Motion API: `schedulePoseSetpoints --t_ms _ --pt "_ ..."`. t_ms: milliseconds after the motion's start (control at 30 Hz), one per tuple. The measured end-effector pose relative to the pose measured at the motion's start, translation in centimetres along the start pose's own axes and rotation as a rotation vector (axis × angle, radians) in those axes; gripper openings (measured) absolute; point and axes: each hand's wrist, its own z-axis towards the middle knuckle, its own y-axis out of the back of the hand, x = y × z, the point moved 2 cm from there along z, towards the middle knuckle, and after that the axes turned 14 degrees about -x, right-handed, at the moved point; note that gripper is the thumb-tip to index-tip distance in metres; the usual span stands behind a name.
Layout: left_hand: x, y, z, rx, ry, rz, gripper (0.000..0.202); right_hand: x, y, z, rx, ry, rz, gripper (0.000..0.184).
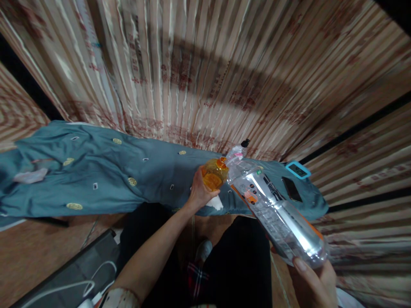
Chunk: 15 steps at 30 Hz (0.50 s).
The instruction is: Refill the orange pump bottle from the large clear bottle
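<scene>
Apparently you're at a pouring step: your left hand (201, 191) curls round the amber container (213, 176) over the table (157, 171), while your right hand (316, 278) grips the large clear bottle (282, 214) near its base, fingers partly hidden. The bottle slants toward your left hand, its neck beside the container; contact is unclear. The next move probably calls for a steady left hand and careful alignment of the openings.

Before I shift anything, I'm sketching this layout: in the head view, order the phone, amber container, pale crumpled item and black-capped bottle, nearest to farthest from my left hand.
From the left hand:
1. Amber container, held in it.
2. Black-capped bottle, beyond it, to the right.
3. Phone, farther right.
4. Pale crumpled item, far left.
</scene>
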Motion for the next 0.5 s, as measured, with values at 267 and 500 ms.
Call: schedulePoseSetpoints --t_ms 267,500 --pt "0.2 -0.1 0.1 0.0 0.009 0.018 0.111 0.9 -0.6 -0.4 -0.02 -0.021 0.001 0.083" --pt "0.1 0.0 0.1 -0.001 0.011 0.011 0.108 0.7 -0.4 -0.2 -0.028 -0.049 -0.014 0.085"
